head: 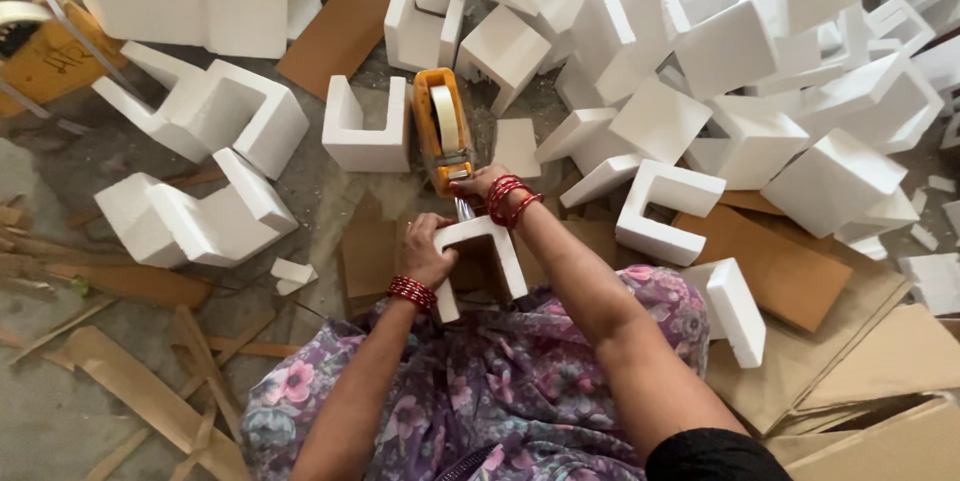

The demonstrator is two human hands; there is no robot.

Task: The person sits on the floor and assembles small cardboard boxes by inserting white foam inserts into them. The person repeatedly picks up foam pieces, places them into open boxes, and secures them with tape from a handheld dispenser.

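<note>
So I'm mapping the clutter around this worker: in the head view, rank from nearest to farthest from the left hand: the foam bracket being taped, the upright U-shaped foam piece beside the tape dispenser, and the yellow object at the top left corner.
1. Foam bracket: in the left hand itself, centre.
2. U-shaped foam piece: above, just left of the tape dispenser.
3. Yellow object: far upper left corner.

There was one view only — a camera worn on the person's head, tipped steeply down over the lap in its purple flowered cloth. It sat close to the two forearms, which entered from the bottom edge and ran up to mid-frame. Beyond them it took in the grey concrete floor and, farther off along the top and right, a heap of white U-shaped foam blocks — no second view shared any of it.
</note>
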